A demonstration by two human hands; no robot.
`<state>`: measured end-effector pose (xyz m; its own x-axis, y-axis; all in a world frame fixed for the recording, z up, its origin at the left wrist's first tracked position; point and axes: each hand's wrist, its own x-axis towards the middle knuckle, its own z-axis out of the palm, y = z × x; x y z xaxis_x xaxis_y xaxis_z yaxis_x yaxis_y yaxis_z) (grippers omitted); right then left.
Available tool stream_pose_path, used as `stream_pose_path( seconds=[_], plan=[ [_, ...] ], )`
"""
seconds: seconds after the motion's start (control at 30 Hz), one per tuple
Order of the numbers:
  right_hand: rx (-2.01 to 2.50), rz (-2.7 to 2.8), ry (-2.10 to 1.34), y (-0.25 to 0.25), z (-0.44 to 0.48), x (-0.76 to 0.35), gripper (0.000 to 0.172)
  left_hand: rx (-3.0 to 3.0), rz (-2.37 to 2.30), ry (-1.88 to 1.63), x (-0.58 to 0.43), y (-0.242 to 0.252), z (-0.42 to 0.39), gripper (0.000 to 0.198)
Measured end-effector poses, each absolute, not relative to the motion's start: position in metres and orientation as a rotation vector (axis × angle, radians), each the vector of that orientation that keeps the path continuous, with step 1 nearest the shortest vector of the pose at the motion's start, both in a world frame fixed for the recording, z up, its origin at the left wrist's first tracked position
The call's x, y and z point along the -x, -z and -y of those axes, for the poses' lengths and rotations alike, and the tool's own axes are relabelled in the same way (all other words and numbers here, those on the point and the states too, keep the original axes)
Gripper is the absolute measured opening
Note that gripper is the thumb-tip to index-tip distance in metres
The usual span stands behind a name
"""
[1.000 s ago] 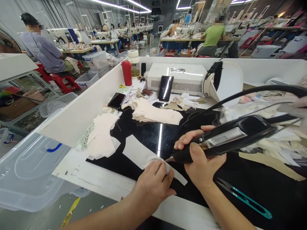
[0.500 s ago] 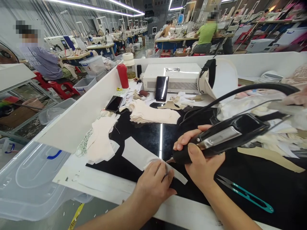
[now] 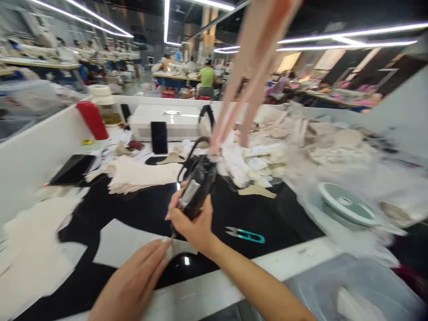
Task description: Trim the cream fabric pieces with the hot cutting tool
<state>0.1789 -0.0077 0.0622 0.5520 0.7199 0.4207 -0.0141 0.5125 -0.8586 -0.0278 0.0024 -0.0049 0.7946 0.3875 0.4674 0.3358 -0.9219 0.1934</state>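
My right hand [image 3: 197, 223] is wrapped round a black corded hand tool [image 3: 200, 178] with a silver plate on its side. Its thin metal tip points down at a white cut piece of fabric [image 3: 120, 243] lying on the black tabletop [image 3: 147, 207]. My left hand [image 3: 137, 272] rests flat on that piece, fingers stretched out, their tips close beside the tool's tip. To the right of my right hand lie teal thread snips [image 3: 247, 235]. A stack of cream fabric pieces [image 3: 143, 174] lies beyond, and more cream pieces [image 3: 36, 240] spread at the left.
Peach fabric strips [image 3: 250, 67] hang in front. Behind stand a white metal box [image 3: 167, 120], a phone [image 3: 158, 138] and a red cup [image 3: 92, 120]. Fabric scraps [image 3: 254, 162] heap up right, near a round green-lidded container [image 3: 347, 203]. A person in green [image 3: 207, 76] sits far off.
The view has turned right and tilted up, bringing the peach strips and right-hand clutter into sight. My left fingers, bent before, now lie straighter. The tool stays in my right hand.
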Motion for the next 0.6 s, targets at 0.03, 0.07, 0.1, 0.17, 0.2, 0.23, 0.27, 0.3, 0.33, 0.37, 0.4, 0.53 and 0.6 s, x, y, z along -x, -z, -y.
stream_pose_path(
  seconds=[0.03,0.07,0.1,0.17,0.2,0.23,0.27,0.3,0.33,0.37,0.4,0.53,0.6],
  plan=[
    [0.929,0.883,-0.550,-0.061,0.004,-0.179,0.054,-2.889,-0.539,-0.785,0.036,0.011,-0.014,0.042],
    [0.919,0.891,-0.566,-0.061,0.000,-0.179,0.050,-2.888,-0.538,-0.785,0.044,0.018,-0.026,0.043],
    [0.919,0.889,-0.556,-0.061,-0.003,-0.180,0.045,-2.890,-0.547,-0.763,0.050,0.024,-0.035,0.046],
    [0.912,0.877,-0.539,-0.065,-0.007,-0.182,0.035,-2.935,-0.497,-0.696,0.059,0.033,-0.046,0.049],
    [0.908,0.870,-0.533,-0.069,-0.007,-0.183,0.033,-2.960,-0.483,-0.669,0.061,0.035,-0.047,0.049],
    [0.902,0.864,-0.537,-0.072,-0.007,-0.185,0.033,-2.988,-0.482,-0.631,0.062,0.036,-0.046,0.049],
    [0.896,0.860,-0.546,-0.076,-0.005,-0.188,0.034,-3.013,-0.498,-0.598,0.060,0.035,-0.044,0.049],
    [0.890,0.858,-0.560,-0.080,-0.003,-0.192,0.038,-3.038,-0.519,-0.565,0.057,0.033,-0.039,0.048],
    [0.888,0.853,-0.578,-0.084,0.000,-0.196,0.042,-3.062,-0.550,-0.538,0.053,0.030,-0.034,0.047],
    [0.888,0.846,-0.597,-0.087,0.004,-0.199,0.046,-3.087,-0.569,-0.526,0.047,0.027,-0.028,0.046],
    [0.891,0.837,-0.617,-0.089,0.009,-0.203,0.049,-3.112,-0.573,-0.497,0.041,0.023,-0.022,0.046],
    [0.863,0.813,-0.642,-0.088,0.031,-0.212,0.051,-3.170,-0.746,-0.547,0.018,0.006,0.001,0.039],
    [0.824,0.807,-0.611,-0.084,0.042,-0.215,0.048,-3.145,-0.822,-0.556,0.009,-0.005,0.010,0.037]
  ],
)
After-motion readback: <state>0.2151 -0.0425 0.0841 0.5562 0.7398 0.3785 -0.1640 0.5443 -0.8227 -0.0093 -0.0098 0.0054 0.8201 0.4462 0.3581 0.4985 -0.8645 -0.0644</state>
